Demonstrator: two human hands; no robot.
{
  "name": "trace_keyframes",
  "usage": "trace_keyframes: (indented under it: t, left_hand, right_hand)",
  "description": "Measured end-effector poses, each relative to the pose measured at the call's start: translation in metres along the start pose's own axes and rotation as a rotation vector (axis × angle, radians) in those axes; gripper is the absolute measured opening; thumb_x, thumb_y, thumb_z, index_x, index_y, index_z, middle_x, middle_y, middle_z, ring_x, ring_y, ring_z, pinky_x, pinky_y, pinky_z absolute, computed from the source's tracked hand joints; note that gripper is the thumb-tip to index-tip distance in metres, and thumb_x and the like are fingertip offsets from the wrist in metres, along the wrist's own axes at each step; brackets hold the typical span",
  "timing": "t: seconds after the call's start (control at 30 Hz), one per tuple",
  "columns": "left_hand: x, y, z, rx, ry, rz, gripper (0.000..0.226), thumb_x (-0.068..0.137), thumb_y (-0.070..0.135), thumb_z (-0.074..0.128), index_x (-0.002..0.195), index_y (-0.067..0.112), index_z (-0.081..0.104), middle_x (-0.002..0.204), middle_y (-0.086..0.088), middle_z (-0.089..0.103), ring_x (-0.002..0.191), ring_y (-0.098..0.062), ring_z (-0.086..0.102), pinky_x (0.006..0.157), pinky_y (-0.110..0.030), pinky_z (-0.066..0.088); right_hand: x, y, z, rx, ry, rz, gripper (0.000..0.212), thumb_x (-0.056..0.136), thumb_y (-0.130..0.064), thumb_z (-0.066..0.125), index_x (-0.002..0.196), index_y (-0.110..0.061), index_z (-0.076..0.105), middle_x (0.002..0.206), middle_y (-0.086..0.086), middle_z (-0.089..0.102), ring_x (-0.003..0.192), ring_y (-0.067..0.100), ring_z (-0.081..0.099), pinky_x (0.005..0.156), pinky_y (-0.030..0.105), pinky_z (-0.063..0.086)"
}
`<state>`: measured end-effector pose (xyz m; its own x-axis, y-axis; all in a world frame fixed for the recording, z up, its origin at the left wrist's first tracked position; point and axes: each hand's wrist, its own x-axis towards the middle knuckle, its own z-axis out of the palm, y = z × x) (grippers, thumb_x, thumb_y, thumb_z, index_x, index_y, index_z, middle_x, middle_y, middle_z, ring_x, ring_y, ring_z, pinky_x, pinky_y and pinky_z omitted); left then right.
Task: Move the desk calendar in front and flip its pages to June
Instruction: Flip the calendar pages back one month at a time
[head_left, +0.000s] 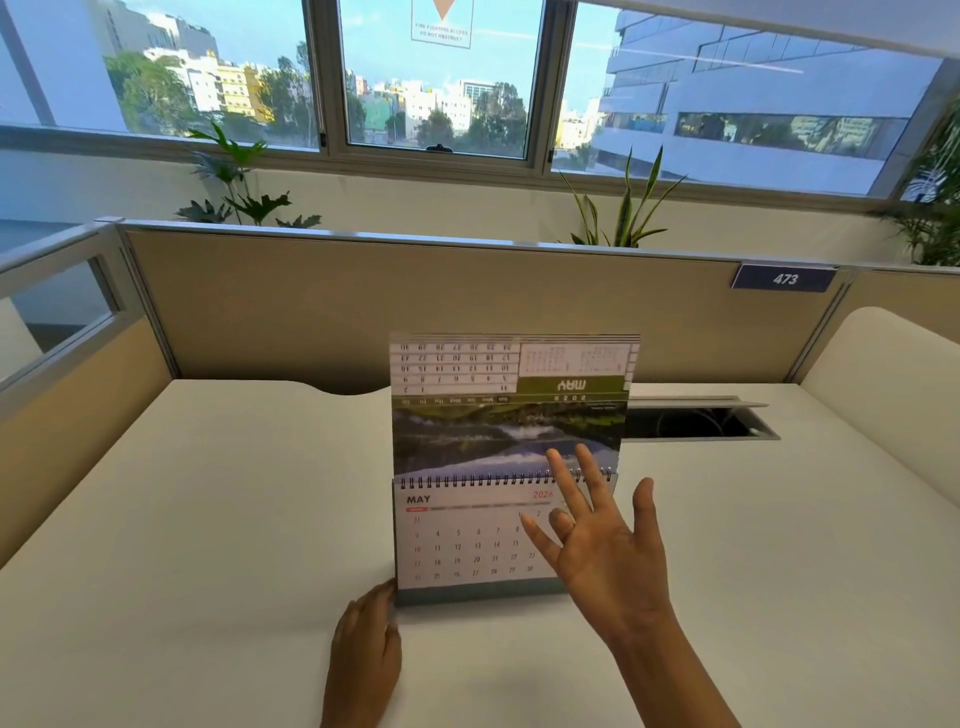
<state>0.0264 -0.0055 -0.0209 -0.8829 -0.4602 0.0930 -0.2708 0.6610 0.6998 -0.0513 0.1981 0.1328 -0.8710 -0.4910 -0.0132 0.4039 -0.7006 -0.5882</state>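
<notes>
The spiral-bound desk calendar (467, 545) stands on the white desk (208, 519), near me at the centre. Its front face reads MAY with a date grid. One page (506, 405) stands upright above the spiral, mid-flip; it shows an upside-down landscape photo and an inverted MAY grid. My left hand (366, 649) rests on the desk with its fingertips against the calendar's lower left corner. My right hand (597, 540) is spread open in front of the calendar's right side, fingers up near the spiral, holding nothing.
A beige partition (363, 312) with a 473 label (784, 279) runs behind the desk. An open cable slot (696, 421) lies at the back right. Potted plants (244, 192) and windows stand beyond the partition. A pale curved panel (883, 374) is at the right.
</notes>
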Motion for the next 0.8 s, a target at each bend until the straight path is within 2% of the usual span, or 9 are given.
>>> trace_keyframes:
  t: [0.07,0.2,0.33,0.47,0.53,0.63,0.7,0.8]
  left_hand:
    - [0.0,-0.001,0.0,-0.008,0.01,-0.012,0.049,0.074,-0.012,0.053,0.118,0.008,0.051,0.117,-0.018,0.059,0.106,-0.037,0.052,0.094,-0.048,0.041]
    - [-0.001,-0.002,0.002,-0.021,0.006,-0.019,0.048,0.076,-0.01,0.053,0.12,0.009,0.05,0.12,-0.017,0.058,0.108,-0.037,0.051,0.095,-0.048,0.04]
    - [0.0,-0.004,0.004,0.009,0.001,-0.03,0.048,0.076,-0.01,0.054,0.12,0.008,0.05,0.121,-0.018,0.058,0.108,-0.039,0.051,0.095,-0.049,0.04]
    - [0.001,-0.008,0.007,0.033,-0.003,-0.032,0.049,0.073,-0.011,0.056,0.119,0.007,0.052,0.118,-0.02,0.059,0.106,-0.042,0.053,0.095,-0.055,0.041]
    - [0.002,-0.009,0.009,0.041,0.007,-0.016,0.049,0.072,-0.012,0.057,0.117,0.006,0.053,0.115,-0.021,0.061,0.103,-0.043,0.054,0.092,-0.055,0.043]
    - [0.003,-0.01,0.01,0.048,0.016,-0.009,0.048,0.071,-0.013,0.058,0.116,0.006,0.054,0.114,-0.021,0.061,0.102,-0.043,0.055,0.092,-0.056,0.043]
    - [0.003,-0.011,0.011,0.049,0.021,-0.009,0.048,0.072,-0.012,0.058,0.116,0.005,0.053,0.115,-0.021,0.061,0.103,-0.043,0.055,0.093,-0.057,0.042]
    - [0.003,-0.011,0.011,0.053,0.027,-0.005,0.047,0.071,-0.012,0.059,0.116,0.004,0.054,0.114,-0.022,0.061,0.102,-0.043,0.055,0.093,-0.057,0.043]
  right_hand:
    - [0.001,0.0,0.001,-0.018,-0.001,-0.006,0.08,0.056,-0.068,0.064,0.128,-0.036,0.05,0.136,-0.001,0.053,0.114,0.029,0.058,0.087,0.048,0.05]
    - [0.001,0.001,0.0,-0.057,0.013,-0.007,0.083,0.051,-0.068,0.07,0.124,-0.033,0.055,0.136,0.0,0.053,0.091,0.021,0.063,0.085,0.046,0.051]
    - [0.002,0.0,0.002,-0.048,0.024,0.002,0.087,0.046,-0.065,0.075,0.124,-0.032,0.056,0.13,0.0,0.058,0.099,0.024,0.067,0.083,0.048,0.053]
    - [-0.002,-0.002,-0.006,0.0,0.053,-0.028,0.079,0.048,-0.061,0.076,0.118,-0.026,0.061,0.119,0.003,0.066,0.085,0.019,0.068,0.077,0.042,0.055]
    - [-0.005,0.0,-0.016,0.031,0.147,-0.071,0.061,0.054,-0.059,0.074,0.103,-0.023,0.069,0.1,0.003,0.069,0.076,0.017,0.061,0.071,0.035,0.056]
    - [-0.008,0.004,-0.033,0.008,0.375,-0.118,0.038,0.08,-0.053,0.052,0.092,-0.02,0.066,0.084,0.002,0.062,0.067,0.015,0.049,0.065,0.029,0.054]
    - [-0.009,0.007,-0.043,-0.155,0.548,-0.125,0.033,0.089,-0.046,0.043,0.097,-0.02,0.061,0.09,0.004,0.06,0.074,0.018,0.051,0.072,0.032,0.051]
    - [-0.013,0.016,-0.059,-0.554,0.78,-0.132,0.03,0.094,-0.03,0.041,0.12,-0.018,0.05,0.115,0.01,0.055,0.095,0.028,0.054,0.087,0.04,0.046]
